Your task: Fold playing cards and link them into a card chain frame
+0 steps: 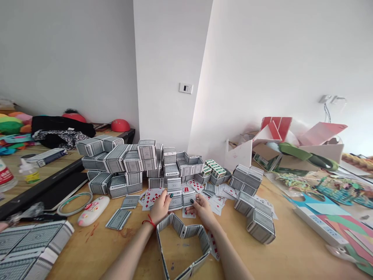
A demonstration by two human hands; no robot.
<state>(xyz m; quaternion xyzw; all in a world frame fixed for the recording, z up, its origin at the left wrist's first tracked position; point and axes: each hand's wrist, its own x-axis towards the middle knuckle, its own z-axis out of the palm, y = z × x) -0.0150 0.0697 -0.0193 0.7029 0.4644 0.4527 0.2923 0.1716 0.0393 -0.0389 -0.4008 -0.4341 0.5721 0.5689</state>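
My left hand, with a red string at the wrist, pinches the left end of a small joined piece of grey-backed playing cards. At its right end, the thumb and fingers of my right hand are closed on the same piece. Just below, between my forearms, stands a heart-shaped frame of folded cards, hollow in the middle. Loose face-up cards lie behind and beside both hands. Two loose cards with grey backs rest left of my left hand.
Stacked blocks of folded cards rise behind my hands, and more blocks stand at right. Green-and-white card packs sit at the back. A white decorated case lies left; a power strip and coloured paper lie right.
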